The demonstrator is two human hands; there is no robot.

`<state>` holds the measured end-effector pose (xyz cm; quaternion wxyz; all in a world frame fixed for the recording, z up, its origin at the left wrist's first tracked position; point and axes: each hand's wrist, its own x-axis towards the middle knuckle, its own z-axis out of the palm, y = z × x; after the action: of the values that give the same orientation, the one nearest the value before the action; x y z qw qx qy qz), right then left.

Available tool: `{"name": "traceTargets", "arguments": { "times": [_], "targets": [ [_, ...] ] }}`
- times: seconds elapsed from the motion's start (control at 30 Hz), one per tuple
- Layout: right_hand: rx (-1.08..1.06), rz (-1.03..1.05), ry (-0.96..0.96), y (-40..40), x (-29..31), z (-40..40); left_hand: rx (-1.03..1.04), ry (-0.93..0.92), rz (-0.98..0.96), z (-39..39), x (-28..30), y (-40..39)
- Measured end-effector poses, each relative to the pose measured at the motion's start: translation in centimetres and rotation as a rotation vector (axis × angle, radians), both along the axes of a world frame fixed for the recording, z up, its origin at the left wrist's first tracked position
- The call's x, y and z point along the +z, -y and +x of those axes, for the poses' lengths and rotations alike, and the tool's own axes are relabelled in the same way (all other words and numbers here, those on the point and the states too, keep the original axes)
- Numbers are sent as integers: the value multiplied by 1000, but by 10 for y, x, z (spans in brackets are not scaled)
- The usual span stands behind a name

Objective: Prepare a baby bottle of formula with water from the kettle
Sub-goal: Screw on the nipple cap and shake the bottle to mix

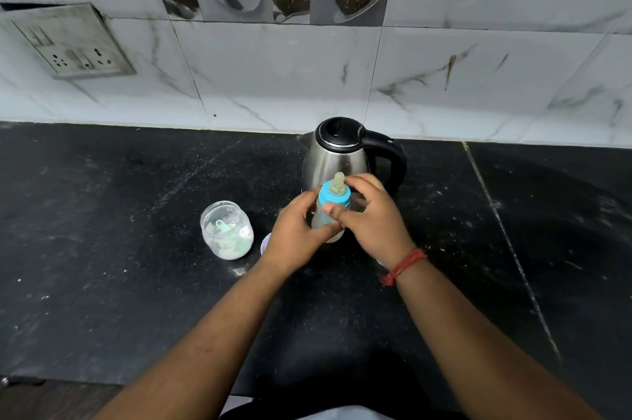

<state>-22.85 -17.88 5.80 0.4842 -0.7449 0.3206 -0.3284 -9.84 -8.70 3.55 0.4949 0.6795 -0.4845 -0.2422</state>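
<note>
Both hands meet on the bottle [329, 214] at the middle of the frame. Left hand [297, 237] wraps its fingers round the clear lower body, and right hand [371, 217] curls round the upper part, thumb lying just under the blue collar [333, 195]. The bottle stands upright on the black table [136, 282], its long axis vertical, the pale teat [339, 181] pointing up and a little toward the wall. It looks like light plastic, smooth and probably a bit slippery, stiff in the body but soft at the teat; the body is the safe place to hold while the ridged collar takes the twisting grip. Whether it holds any liquid I cannot tell.

Just behind it, toward the upper middle, sits the steel kettle [337, 156], lid down, spout to the left, black handle to the right. Left of the hands stands an open jar [226, 230] of pale powder with a blue scoop [222, 226] inside. A socket plate [70, 43] hangs on the tiled wall at upper left.
</note>
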Motion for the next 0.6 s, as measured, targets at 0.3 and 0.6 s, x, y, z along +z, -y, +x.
{"name": "traceTargets", "arguments": {
  "times": [0.3,0.6],
  "targets": [
    [382,135,-89,26,11,-16,-205,-139,95,17,1,-7],
    [-38,117,106,-7,-14,11,9,66,-30,4,3,2]
  ]
}}
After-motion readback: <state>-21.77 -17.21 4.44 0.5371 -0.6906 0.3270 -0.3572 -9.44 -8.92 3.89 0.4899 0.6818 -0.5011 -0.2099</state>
